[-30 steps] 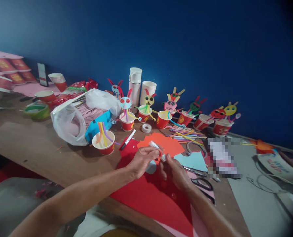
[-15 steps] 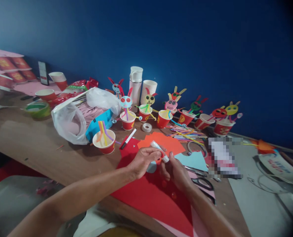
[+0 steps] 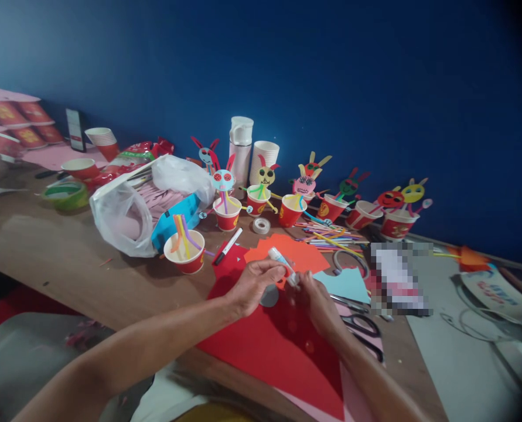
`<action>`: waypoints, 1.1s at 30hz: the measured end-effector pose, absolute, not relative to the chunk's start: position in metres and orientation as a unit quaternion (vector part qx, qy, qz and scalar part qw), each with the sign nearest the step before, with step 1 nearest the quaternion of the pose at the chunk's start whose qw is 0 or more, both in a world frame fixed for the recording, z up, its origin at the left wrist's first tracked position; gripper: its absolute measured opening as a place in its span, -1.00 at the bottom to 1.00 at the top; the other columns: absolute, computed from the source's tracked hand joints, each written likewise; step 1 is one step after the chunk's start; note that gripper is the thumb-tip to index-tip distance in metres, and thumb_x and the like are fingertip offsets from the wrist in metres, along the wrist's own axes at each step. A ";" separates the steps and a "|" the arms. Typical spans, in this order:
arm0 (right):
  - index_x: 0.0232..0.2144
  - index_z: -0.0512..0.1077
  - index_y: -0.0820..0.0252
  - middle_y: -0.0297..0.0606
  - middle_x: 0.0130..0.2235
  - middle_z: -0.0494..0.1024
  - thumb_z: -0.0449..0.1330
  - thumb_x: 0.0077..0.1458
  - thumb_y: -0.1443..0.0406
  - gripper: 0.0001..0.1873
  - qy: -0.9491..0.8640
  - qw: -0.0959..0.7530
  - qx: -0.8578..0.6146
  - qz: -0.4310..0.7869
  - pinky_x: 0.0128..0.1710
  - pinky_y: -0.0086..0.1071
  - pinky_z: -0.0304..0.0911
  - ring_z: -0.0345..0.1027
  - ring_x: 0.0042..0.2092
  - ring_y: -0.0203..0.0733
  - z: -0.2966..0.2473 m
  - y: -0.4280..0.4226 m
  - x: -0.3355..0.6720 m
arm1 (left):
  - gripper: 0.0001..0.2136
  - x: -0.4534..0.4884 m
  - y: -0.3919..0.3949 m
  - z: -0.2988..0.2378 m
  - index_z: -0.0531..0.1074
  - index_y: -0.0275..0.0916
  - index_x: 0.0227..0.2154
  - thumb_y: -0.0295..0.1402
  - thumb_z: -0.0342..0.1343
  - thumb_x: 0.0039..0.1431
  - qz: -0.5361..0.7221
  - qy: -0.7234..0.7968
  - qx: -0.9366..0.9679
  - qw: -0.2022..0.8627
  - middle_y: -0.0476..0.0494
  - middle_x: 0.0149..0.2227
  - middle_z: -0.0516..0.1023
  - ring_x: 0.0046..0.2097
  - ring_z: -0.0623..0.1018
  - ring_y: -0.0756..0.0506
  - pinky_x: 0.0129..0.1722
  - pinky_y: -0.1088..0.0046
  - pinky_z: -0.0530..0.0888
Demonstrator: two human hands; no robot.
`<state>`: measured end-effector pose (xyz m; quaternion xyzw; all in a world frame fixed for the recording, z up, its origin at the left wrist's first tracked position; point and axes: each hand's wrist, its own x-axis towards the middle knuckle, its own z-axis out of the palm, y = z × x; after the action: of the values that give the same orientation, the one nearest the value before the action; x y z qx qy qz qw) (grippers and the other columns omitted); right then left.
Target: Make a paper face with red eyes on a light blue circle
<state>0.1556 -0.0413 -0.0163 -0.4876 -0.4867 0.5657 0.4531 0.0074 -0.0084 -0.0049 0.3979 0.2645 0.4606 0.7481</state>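
A white glue stick (image 3: 278, 256) is tilted above the orange paper (image 3: 300, 253). My left hand (image 3: 258, 284) pinches it around the middle between thumb and fingers. At its lower end, my right hand (image 3: 316, 299) has closed its fingertips on the tube, and its palm is turned away from view. Below both hands lies a large red sheet of paper (image 3: 261, 340). A small grey-blue paper disc (image 3: 269, 296) rests on the red sheet beside my left hand.
Black-handled scissors (image 3: 361, 328) lie at the right, near light-blue paper (image 3: 346, 285). A marker (image 3: 228, 246) and a cup with straws (image 3: 185, 252) are on the left. Behind stand several cups with paper rabbit figures (image 3: 293, 211), a tape roll (image 3: 261, 225) and loose straws (image 3: 331, 237).
My right hand has shifted slightly and its fingertips have come closer around the glue stick's lower end. The left hand keeps its grip, with more of the grey-blue disc showing.
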 end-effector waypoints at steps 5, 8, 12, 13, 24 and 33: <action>-0.50 0.30 0.19 -0.43 -0.59 0.30 0.17 0.00 0.07 -0.69 -0.509 0.474 -0.478 0.537 -0.54 -0.49 0.04 0.12 -0.55 -0.37 -0.014 -0.041 0.154 | -0.79 0.008 -0.010 -0.005 0.50 -0.34 -0.47 -0.25 0.21 -0.05 0.452 0.263 0.404 0.751 -0.11 -0.44 0.47 -0.33 0.45 -0.04 -0.24 0.45 0.34; -0.63 0.26 0.20 -0.44 -0.72 0.18 -0.05 0.10 -0.05 -0.50 -0.456 0.446 -0.445 0.629 -0.66 -0.47 -0.07 0.00 -0.67 -0.39 -0.014 -0.043 0.149 | -0.77 0.007 -0.011 -0.002 0.51 -0.34 -0.47 -0.23 0.22 -0.06 0.443 0.256 0.406 0.758 -0.13 -0.43 0.48 -0.32 0.45 -0.06 -0.23 0.42 0.34; -0.74 0.22 0.19 -0.41 -0.79 0.12 -0.21 0.11 -0.12 -0.35 -0.460 0.424 -0.462 0.629 -0.69 -0.46 -0.08 -0.02 -0.71 -0.38 -0.012 -0.044 0.148 | -0.76 0.007 -0.010 -0.002 0.51 -0.35 -0.48 -0.22 0.23 -0.09 0.448 0.264 0.398 0.755 -0.14 -0.41 0.48 -0.31 0.44 -0.06 -0.24 0.43 0.34; -0.73 0.23 0.20 -0.39 -0.77 0.17 -0.18 0.10 -0.12 -0.36 -0.474 0.427 -0.473 0.607 -0.68 -0.45 -0.06 0.03 -0.69 -0.37 -0.011 -0.044 0.149 | -0.76 0.007 -0.010 -0.003 0.51 -0.35 -0.48 -0.22 0.23 -0.09 0.451 0.266 0.398 0.753 -0.14 -0.41 0.48 -0.32 0.44 -0.06 -0.25 0.43 0.34; -0.70 0.25 0.20 -0.43 -0.77 0.15 -0.14 0.12 -0.08 -0.41 -0.439 0.445 -0.453 0.635 -0.66 -0.45 -0.07 0.00 -0.70 -0.38 -0.014 -0.045 0.147 | -0.74 0.007 -0.011 0.000 0.50 -0.36 -0.49 -0.21 0.22 -0.09 0.440 0.274 0.410 0.750 -0.14 -0.46 0.48 -0.38 0.44 -0.04 -0.29 0.43 0.34; -0.56 0.31 0.20 -0.40 -0.58 0.34 0.16 -0.02 0.03 -0.65 -0.514 0.463 -0.499 0.523 -0.54 -0.48 0.07 0.15 -0.54 -0.36 -0.013 -0.042 0.149 | -0.75 0.009 -0.010 -0.006 0.48 -0.35 -0.49 -0.21 0.24 -0.10 0.455 0.302 0.402 0.735 -0.11 -0.46 0.48 -0.41 0.43 -0.01 -0.35 0.49 0.35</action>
<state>0.1494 -0.0424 -0.0126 -0.4985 -0.5136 0.5229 0.4629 0.0086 -0.0097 -0.0058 0.4015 0.3018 0.4553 0.7351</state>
